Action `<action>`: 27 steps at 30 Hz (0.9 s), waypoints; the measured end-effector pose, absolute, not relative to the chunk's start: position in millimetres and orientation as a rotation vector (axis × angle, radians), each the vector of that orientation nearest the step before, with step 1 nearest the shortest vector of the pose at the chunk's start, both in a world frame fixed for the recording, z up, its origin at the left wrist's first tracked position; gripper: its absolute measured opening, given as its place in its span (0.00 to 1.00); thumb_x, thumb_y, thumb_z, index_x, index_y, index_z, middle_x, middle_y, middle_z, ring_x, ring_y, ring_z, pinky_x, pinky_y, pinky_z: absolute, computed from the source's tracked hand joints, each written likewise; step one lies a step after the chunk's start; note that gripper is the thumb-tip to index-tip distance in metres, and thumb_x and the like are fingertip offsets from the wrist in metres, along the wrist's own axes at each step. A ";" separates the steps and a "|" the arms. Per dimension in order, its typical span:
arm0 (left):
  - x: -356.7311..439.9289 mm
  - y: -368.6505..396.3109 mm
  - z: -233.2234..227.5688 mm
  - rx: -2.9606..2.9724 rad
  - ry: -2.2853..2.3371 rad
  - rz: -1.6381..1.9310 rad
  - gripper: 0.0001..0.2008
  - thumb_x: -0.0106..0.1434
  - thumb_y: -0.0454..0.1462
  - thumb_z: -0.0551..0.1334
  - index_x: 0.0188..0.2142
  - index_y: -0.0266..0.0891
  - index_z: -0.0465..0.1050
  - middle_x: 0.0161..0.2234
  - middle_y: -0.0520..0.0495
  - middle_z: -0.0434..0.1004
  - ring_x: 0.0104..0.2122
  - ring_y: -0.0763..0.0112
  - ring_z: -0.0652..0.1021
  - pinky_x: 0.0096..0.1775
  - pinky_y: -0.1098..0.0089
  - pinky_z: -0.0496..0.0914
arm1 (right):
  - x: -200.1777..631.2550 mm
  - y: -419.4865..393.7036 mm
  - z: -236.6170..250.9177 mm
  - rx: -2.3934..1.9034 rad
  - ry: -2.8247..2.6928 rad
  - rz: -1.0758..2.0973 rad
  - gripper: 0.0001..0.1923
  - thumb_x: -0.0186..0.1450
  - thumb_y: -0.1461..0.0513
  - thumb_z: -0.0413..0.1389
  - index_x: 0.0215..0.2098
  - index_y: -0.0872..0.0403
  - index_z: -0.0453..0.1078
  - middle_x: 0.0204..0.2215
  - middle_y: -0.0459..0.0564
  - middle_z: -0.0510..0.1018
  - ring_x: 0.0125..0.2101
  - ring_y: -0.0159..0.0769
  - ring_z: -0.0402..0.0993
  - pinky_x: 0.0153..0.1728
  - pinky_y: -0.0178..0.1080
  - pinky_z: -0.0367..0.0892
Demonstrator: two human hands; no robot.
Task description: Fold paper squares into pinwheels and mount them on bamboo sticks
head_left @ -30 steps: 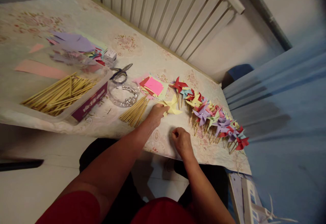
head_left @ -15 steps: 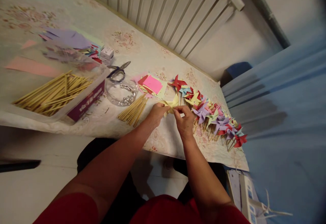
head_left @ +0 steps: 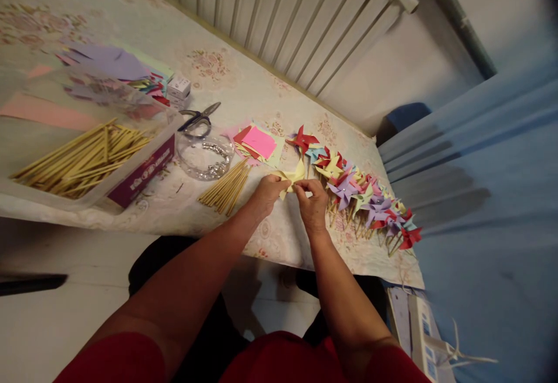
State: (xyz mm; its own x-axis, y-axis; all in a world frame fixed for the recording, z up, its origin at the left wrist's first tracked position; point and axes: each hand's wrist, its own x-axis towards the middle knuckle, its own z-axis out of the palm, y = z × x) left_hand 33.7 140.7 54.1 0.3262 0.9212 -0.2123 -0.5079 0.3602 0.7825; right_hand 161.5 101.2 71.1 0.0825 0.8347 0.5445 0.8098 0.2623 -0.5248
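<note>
A pale yellow paper pinwheel (head_left: 297,172) is between my two hands, just above the tablecloth. My left hand (head_left: 267,193) pinches its left side between thumb and fingers. At its near right side my right hand (head_left: 312,200) has thumb and fingertips pressed together at the paper; whether a pin is between them is too small to see. To the right lies a long row of pinwheels (head_left: 344,188) in red, purple, yellow and blue. Left of my hands are a bundle of thin sticks (head_left: 225,187) and a stack of coloured paper squares (head_left: 260,142).
A clear round dish (head_left: 206,158) holds small shiny metal pieces. Behind it lie scissors (head_left: 199,120). A plastic box (head_left: 146,169) of sticks stands at the left, with paper sheets (head_left: 107,62) and small white boxes (head_left: 178,88) beyond. A radiator (head_left: 261,11) borders the table's far edge.
The view has shifted slightly, so the table things sit a little further left. Both hands stay at the yellow pinwheel, with the right fingers moved slightly at its near edge.
</note>
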 end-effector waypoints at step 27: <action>38.4 141.3 48.5 0.782 0.693 1.080 0.07 0.49 0.38 0.67 0.24 0.36 0.74 0.19 0.54 0.69 0.23 0.76 0.66 0.28 0.73 0.59 | 161.3 103.4 75.1 -1.580 -1.757 0.054 0.07 0.64 0.62 0.57 0.28 0.52 0.73 0.26 0.46 0.75 0.32 0.37 0.69 0.36 0.39 0.64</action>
